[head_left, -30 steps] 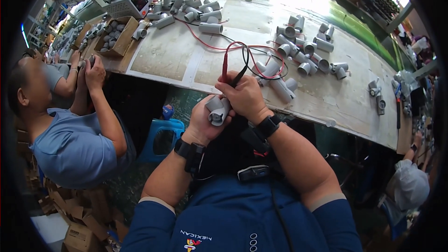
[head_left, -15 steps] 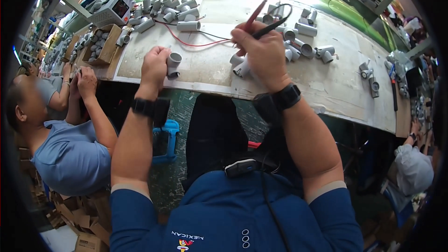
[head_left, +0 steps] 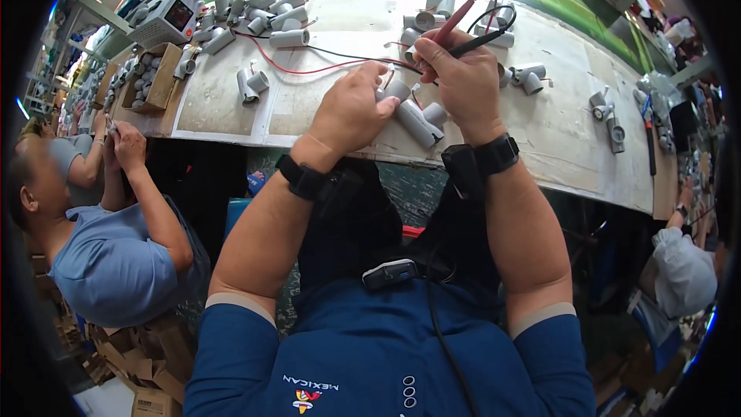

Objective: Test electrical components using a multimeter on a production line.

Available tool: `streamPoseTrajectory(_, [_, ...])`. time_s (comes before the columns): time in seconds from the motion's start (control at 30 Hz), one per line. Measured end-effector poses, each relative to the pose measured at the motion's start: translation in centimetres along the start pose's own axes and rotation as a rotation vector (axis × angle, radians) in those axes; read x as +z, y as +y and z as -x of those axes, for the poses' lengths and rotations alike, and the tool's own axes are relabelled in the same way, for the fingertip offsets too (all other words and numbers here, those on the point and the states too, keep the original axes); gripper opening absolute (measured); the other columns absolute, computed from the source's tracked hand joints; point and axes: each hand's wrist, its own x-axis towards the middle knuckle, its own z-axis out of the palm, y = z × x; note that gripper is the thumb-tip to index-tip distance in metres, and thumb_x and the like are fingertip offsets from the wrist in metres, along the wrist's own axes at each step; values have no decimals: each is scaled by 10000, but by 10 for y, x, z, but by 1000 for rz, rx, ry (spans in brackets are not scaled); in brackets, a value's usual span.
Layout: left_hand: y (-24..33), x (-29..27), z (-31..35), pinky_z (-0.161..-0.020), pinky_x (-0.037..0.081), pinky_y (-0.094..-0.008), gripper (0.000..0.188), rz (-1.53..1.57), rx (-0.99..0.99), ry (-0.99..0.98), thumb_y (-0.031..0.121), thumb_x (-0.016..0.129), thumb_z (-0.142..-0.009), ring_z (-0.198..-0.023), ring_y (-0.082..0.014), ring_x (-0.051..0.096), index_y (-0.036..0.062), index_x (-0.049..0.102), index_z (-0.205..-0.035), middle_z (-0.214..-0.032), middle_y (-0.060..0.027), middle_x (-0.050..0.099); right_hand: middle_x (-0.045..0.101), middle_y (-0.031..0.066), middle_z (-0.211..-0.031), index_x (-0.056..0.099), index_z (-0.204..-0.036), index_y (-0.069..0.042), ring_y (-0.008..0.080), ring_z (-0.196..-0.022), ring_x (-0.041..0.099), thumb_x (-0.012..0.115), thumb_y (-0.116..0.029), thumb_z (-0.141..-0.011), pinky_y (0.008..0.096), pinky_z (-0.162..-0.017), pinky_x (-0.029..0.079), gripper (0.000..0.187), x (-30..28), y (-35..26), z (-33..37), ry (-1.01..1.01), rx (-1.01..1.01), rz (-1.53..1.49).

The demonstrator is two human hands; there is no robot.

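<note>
My right hand (head_left: pixel 467 81) is closed around a pair of test probes, one red (head_left: pixel 455 19) and one black (head_left: pixel 482 42). Their tips are partly hidden by my fingers. My left hand (head_left: pixel 347 110) grips a grey cylinder pair (head_left: pixel 397 91) between thumb and fingers, to the left of the probes. A short lead with a white connector (head_left: pixel 390 71) sticks up from there. Right beside my left hand, another grey cylinder (head_left: pixel 419 123) lies at the table's near edge. One more grey pair (head_left: pixel 248 86) sits apart on the left.
The white worktable (head_left: pixel 309 120) bears heaps of grey cylinders (head_left: pixel 266 11) at the back. Red and black cables (head_left: pixel 289 71) cross the table near a white box with a screen (head_left: pixel 166 19). A carton of grey parts (head_left: pixel 154 77) stands left, by a co-worker (head_left: pixel 116 239).
My left hand has left a grey pair on the table and moved right to hold another. My right hand, still with the probes, has shifted slightly right.
</note>
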Motion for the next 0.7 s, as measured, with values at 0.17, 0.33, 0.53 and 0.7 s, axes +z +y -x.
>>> streamPoseTrajectory(0.17, [-9, -3, 10, -988, 524, -415, 500, -237, 316, -18, 182, 722, -832, -1129, -356, 651, 6, 601, -1284, -1257, -200, 647, 727, 67, -830, 739, -1031, 27, 102, -690, 652, 735, -106, -968, 232, -584, 526, 147, 12, 2, 2, -33, 0, -16])
streamPoseTrajectory(0.33, [0, -22, 34, -949, 540, -410, 542, -184, 55, 94, 113, 717, -793, -1067, -338, 666, -3, 589, -1307, -1192, -194, 663, 726, 68, -825, 738, -1026, 30, 105, -694, 659, 736, -104, -966, 233, -585, 529, 147, 29, 0, 7, -66, -29, -13])
streamPoseTrajectory(0.53, [-35, -10, 129, -899, 549, -333, 607, 813, -252, 184, 19, 725, -805, -1028, -193, 655, 13, 556, -1389, -1138, -109, 660, 723, 67, -825, 734, -1022, 25, 106, -705, 665, 737, -106, -964, 234, -583, 528, 144, 68, 12, 31, -173, 20, 47])
streamPoseTrajectory(0.7, [-48, -2, 150, -855, 538, -261, 650, 1083, -255, 173, -60, 700, -833, -997, -102, 623, 16, 520, -1454, -1134, -54, 637, 720, 57, -832, 727, -1023, 18, 97, -713, 659, 742, -111, -959, 227, -584, 523, 145, 91, 44, 49, -332, 153, 43])
